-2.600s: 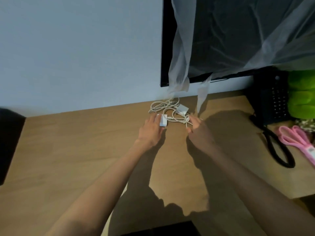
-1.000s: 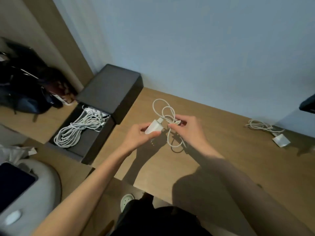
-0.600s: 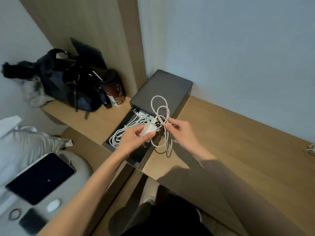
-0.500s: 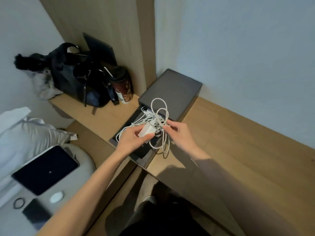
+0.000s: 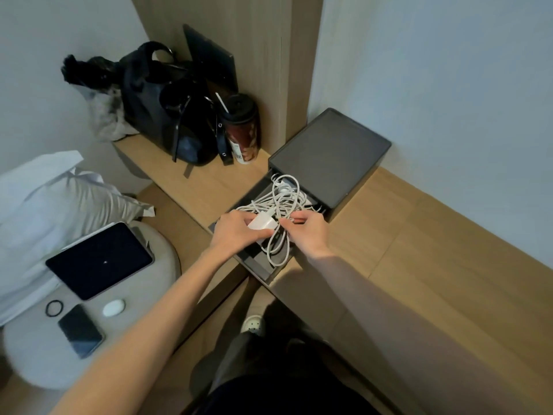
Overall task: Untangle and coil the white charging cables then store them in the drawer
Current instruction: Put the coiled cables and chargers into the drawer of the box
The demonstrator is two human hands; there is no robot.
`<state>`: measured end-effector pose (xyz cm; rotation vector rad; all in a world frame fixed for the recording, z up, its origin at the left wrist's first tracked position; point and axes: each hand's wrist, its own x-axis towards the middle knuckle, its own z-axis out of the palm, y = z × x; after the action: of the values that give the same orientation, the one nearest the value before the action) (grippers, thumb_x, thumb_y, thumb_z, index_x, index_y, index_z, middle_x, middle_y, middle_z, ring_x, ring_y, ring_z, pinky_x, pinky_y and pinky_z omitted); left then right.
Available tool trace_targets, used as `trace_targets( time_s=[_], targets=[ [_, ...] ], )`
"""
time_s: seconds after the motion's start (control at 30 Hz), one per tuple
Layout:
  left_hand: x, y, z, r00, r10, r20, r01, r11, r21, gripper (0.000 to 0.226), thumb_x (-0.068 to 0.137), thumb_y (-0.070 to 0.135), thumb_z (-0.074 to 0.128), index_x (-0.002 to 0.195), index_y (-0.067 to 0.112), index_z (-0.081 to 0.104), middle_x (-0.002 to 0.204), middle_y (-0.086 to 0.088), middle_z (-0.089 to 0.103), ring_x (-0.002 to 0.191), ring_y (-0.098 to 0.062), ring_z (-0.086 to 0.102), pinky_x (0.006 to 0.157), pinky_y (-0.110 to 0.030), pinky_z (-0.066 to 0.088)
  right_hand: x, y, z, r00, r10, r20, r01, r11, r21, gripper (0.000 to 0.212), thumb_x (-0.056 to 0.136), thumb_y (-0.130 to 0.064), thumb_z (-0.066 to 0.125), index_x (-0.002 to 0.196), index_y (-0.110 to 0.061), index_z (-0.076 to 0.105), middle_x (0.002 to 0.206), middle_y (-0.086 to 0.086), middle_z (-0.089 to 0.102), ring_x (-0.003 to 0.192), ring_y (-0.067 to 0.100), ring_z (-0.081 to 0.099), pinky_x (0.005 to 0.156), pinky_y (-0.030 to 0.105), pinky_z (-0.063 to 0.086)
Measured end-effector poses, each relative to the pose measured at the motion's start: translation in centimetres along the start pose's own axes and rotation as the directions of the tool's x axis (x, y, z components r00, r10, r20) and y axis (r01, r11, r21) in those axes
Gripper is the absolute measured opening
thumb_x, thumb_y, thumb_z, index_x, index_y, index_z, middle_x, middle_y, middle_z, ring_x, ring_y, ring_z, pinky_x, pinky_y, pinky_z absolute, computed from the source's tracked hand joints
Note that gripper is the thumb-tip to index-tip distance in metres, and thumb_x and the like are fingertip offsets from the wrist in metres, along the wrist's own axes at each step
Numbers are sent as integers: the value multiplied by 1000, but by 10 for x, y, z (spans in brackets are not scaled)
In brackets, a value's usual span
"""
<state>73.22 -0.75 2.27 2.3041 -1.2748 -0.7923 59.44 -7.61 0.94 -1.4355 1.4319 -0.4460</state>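
My left hand grips a white charger plug over the pulled-out dark drawer. My right hand pinches the coiled white cable joined to that plug; its loops hang down into the drawer. Behind my hands, a bundle of white cables lies inside the drawer. The dark drawer box stands at the left end of the wooden desk.
A black bag and a tumbler stand on the lower wooden shelf to the left. A round stool carries a tablet, a phone, a hair tie and a white case. A pillow lies at far left.
I have carried the plug and its coiled cable from the desk top leftward to the drawer, and they now sit lower, over the cables lying inside it.
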Motion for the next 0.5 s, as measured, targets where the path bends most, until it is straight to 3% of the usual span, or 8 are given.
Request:
trace_targets(
  time_s=[0.17, 0.27, 0.33, 0.43, 0.5],
  targets=[
    [15, -5, 1, 999, -2, 40, 0, 999, 48, 29, 70, 47, 71, 70, 19, 64, 58, 8, 54, 58, -12, 45, 50, -25, 30, 10, -5, 12, 993, 110, -47, -108, 993, 45, 35, 79, -21, 76, 110, -5, 68, 102, 8, 68, 95, 22, 66, 89, 39, 54],
    [23, -6, 0, 998, -2, 64, -6, 993, 116, 35, 71, 46, 72, 87, 16, 67, 74, 3, 61, 69, -14, 53, 51, -24, 35, 14, -7, 22, 980, 180, -83, -171, 980, 101, 35, 79, -20, 76, 110, -6, 66, 97, 4, 64, 97, 22, 65, 89, 40, 54],
    [27, -5, -1, 996, 24, 88, -41, 980, 194, 40, 72, 46, 73, 94, 15, 65, 84, 1, 64, 77, -15, 57, 56, -26, 41, 14, -7, 23, 983, 158, -93, -156, 987, 30, 31, 81, -21, 74, 107, -8, 65, 100, 4, 64, 99, 20, 62, 91, 35, 52],
    [27, -9, 2, 987, 104, 126, -132, 962, 237, 42, 73, 54, 69, 82, 14, 62, 78, 1, 62, 74, -17, 59, 57, -32, 45, 11, -7, 18, 989, 120, -91, -130, 985, -112, 20, 82, -22, 73, 95, -13, 61, 94, 1, 60, 93, 16, 57, 77, 23, 42],
    [26, -14, 5, 981, 132, 144, -164, 957, 240, 41, 74, 56, 66, 73, 16, 58, 70, 2, 59, 68, -17, 57, 52, -29, 39, 9, -5, 18, 991, 94, -93, -110, 977, -184, 20, 81, -24, 73, 87, -15, 56, 88, 1, 58, 88, 16, 56, 71, 21, 39]
  ],
)
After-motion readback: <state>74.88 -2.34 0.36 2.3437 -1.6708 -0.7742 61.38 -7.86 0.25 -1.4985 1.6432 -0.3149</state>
